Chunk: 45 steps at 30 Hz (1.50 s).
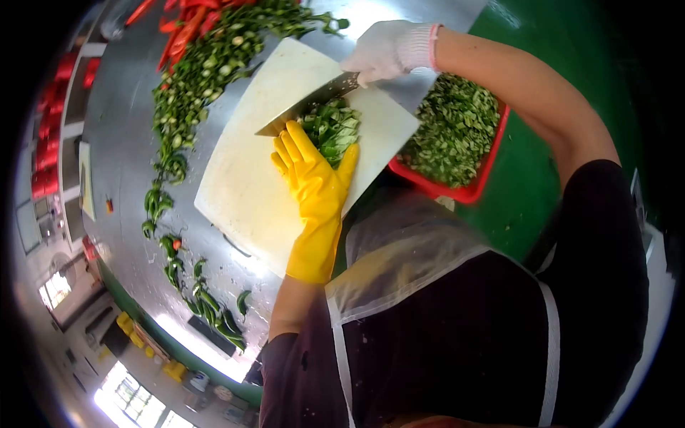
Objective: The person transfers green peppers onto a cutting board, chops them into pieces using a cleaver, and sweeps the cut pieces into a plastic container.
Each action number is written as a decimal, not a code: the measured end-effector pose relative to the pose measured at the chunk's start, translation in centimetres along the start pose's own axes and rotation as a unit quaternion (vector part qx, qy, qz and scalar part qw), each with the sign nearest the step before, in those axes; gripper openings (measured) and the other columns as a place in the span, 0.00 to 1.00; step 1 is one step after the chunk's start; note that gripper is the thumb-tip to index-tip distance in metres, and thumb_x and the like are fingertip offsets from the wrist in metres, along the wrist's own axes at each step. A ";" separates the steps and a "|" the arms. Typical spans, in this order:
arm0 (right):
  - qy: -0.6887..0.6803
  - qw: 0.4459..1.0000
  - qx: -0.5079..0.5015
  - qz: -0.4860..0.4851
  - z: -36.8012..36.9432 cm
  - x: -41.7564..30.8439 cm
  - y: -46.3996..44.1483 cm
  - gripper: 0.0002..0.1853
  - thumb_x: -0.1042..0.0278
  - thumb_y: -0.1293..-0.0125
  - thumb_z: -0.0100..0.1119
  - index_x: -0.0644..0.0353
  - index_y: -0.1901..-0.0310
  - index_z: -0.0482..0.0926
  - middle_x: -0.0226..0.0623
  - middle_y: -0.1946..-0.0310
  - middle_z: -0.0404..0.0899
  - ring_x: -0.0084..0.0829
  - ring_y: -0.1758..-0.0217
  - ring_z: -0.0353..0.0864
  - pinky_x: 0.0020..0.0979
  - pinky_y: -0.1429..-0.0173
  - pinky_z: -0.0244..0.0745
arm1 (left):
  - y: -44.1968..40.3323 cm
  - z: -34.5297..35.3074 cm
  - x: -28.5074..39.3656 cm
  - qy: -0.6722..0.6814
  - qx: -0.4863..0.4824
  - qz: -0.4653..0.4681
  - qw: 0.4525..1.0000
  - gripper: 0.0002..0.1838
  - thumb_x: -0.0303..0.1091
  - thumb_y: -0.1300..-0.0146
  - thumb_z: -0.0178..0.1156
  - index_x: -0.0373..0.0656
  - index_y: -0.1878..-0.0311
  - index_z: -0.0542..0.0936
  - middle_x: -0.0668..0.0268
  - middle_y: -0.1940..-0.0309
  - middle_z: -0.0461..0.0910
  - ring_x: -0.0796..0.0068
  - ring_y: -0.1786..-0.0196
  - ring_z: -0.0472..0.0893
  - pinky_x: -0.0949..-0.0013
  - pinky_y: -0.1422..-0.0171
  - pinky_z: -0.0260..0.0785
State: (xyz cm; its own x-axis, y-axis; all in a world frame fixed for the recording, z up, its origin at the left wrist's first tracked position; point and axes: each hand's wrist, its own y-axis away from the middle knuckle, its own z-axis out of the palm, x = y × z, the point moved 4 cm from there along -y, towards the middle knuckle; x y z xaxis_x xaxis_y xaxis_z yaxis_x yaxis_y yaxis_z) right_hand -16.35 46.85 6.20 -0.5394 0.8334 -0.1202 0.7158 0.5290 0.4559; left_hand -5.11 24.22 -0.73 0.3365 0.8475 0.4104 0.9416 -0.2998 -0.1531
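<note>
In its white knit glove, my right hand is closed around the handle of a kitchen knife. The broad blade slants across a white cutting board, and small bits cling to it near the handle. Cut green peppers lie heaped along the blade. My left hand, in a long yellow rubber glove, reaches over the board with fingers stretched out and thumb spread apart. Its fingertips are close to the blade, and the cut pieces sit between fingers and thumb.
A red crate full of chopped green pieces stands below the board's right edge. Green peppers trail along the metal table, with red peppers at the far end. The floor is green.
</note>
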 end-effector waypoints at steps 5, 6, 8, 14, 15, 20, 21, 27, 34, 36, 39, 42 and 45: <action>-0.103 0.986 0.060 0.114 5.6 6.6 10.2 0.17 0.48 0.23 0.59 0.55 0.51 0.80 0.45 0.67 0.85 0.52 0.63 0.86 0.51 0.56 0.79 | -3.0 3.1 7.7 0.044 -0.034 0.106 0.993 0.59 0.58 0.36 0.73 0.25 0.17 0.56 0.32 0.23 0.64 0.26 0.18 0.58 0.35 0.12 0.44; -0.103 0.984 0.056 0.136 6.5 7.2 12.6 0.17 0.48 0.23 0.59 0.55 0.51 0.80 0.46 0.68 0.85 0.53 0.63 0.86 0.52 0.56 0.78 | -3.3 4.0 9.1 0.051 -0.039 0.130 0.989 0.58 0.58 0.36 0.73 0.25 0.17 0.56 0.32 0.23 0.64 0.26 0.19 0.59 0.35 0.12 0.44; -0.097 0.979 0.050 0.174 7.5 8.0 17.4 0.18 0.47 0.22 0.59 0.55 0.50 0.79 0.48 0.69 0.85 0.55 0.63 0.85 0.53 0.57 0.78 | -4.1 5.8 12.2 0.068 -0.033 0.191 0.979 0.56 0.56 0.35 0.73 0.25 0.18 0.59 0.32 0.25 0.67 0.27 0.21 0.63 0.35 0.14 0.48; -0.138 0.931 0.120 0.315 14.6 8.3 28.5 0.18 0.45 0.20 0.58 0.53 0.49 0.75 0.52 0.70 0.84 0.60 0.64 0.84 0.58 0.60 0.75 | -5.7 10.2 19.9 0.179 -0.054 0.362 0.913 0.48 0.51 0.34 0.74 0.26 0.22 0.66 0.32 0.29 0.73 0.29 0.27 0.71 0.40 0.20 0.62; -0.132 0.918 0.138 0.348 15.6 7.6 29.9 0.18 0.45 0.20 0.58 0.53 0.49 0.74 0.52 0.70 0.84 0.60 0.63 0.85 0.58 0.60 0.75 | -5.5 10.0 20.8 0.203 -0.081 0.376 0.900 0.43 0.47 0.33 0.73 0.29 0.23 0.69 0.37 0.30 0.76 0.33 0.28 0.74 0.44 0.20 0.65; -0.240 0.818 0.216 0.477 20.1 3.3 32.3 0.17 0.45 0.19 0.57 0.49 0.45 0.76 0.53 0.65 0.87 0.61 0.62 0.86 0.54 0.60 0.79 | -2.3 5.8 19.7 0.259 -0.169 0.457 0.834 0.36 0.40 0.33 0.71 0.39 0.24 0.74 0.45 0.28 0.76 0.40 0.27 0.75 0.46 0.19 0.66; -0.268 0.803 0.244 0.473 21.0 2.6 32.4 0.17 0.46 0.19 0.58 0.51 0.44 0.77 0.53 0.65 0.86 0.59 0.63 0.86 0.52 0.60 0.80 | -1.9 4.9 18.3 0.246 -0.164 0.461 0.836 0.34 0.40 0.32 0.71 0.39 0.25 0.75 0.45 0.29 0.77 0.41 0.27 0.75 0.47 0.20 0.67; -0.537 0.692 0.357 0.324 18.1 -3.0 24.9 0.20 0.61 0.22 0.65 0.64 0.37 0.77 0.36 0.57 0.87 0.31 0.64 0.83 0.37 0.58 0.80 | 1.1 -2.2 5.5 0.274 -0.118 0.114 0.948 0.23 0.36 0.26 0.67 0.42 0.30 0.81 0.50 0.36 0.84 0.47 0.34 0.82 0.55 0.28 0.74; -0.146 0.921 0.261 0.251 9.3 -9.2 12.5 0.16 0.59 0.24 0.62 0.57 0.42 0.74 0.51 0.61 0.87 0.54 0.61 0.88 0.54 0.56 0.79 | 7.0 -7.3 -6.8 0.578 0.129 -0.302 0.747 0.19 0.36 0.18 0.59 0.42 0.31 0.82 0.57 0.45 0.89 0.66 0.42 0.86 0.66 0.33 0.77; -0.070 0.944 0.219 0.238 8.1 -10.9 10.3 0.17 0.55 0.25 0.62 0.56 0.43 0.74 0.54 0.59 0.87 0.63 0.54 0.87 0.60 0.51 0.77 | 9.5 -8.5 -9.8 0.626 0.206 -0.313 0.684 0.19 0.39 0.17 0.58 0.42 0.31 0.82 0.57 0.47 0.89 0.68 0.44 0.87 0.67 0.35 0.77; -0.049 0.957 0.225 0.177 8.9 -12.3 8.2 0.15 0.55 0.25 0.63 0.54 0.46 0.77 0.47 0.57 0.88 0.56 0.51 0.87 0.54 0.50 0.79 | 12.5 -10.8 -12.7 0.693 0.281 -0.327 0.578 0.24 0.46 0.17 0.58 0.40 0.29 0.80 0.53 0.40 0.86 0.57 0.38 0.84 0.55 0.28 0.75; -0.058 0.947 0.288 0.128 7.2 -14.5 8.1 0.14 0.56 0.26 0.65 0.54 0.47 0.80 0.45 0.55 0.87 0.54 0.50 0.87 0.51 0.50 0.79 | 15.0 -12.1 -15.8 0.785 0.298 -0.300 0.453 0.33 0.52 0.16 0.54 0.38 0.20 0.68 0.46 0.25 0.73 0.47 0.25 0.74 0.46 0.18 0.64; -0.131 0.933 0.329 0.060 4.1 -17.5 6.1 0.14 0.58 0.27 0.67 0.55 0.47 0.82 0.45 0.54 0.87 0.52 0.50 0.87 0.47 0.48 0.80 | 17.7 -14.8 -16.7 0.830 0.316 -0.223 0.402 0.38 0.55 0.17 0.55 0.43 0.16 0.60 0.45 0.19 0.65 0.43 0.19 0.67 0.46 0.15 0.62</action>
State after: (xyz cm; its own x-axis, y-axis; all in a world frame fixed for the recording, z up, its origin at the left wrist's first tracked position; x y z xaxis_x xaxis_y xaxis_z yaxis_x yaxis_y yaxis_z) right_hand -0.74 36.17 7.50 -0.3716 0.8580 -0.3546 0.9283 0.3404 -0.1495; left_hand 6.09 -1.69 3.00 0.1688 -0.8618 0.4783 0.8977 0.3348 0.2865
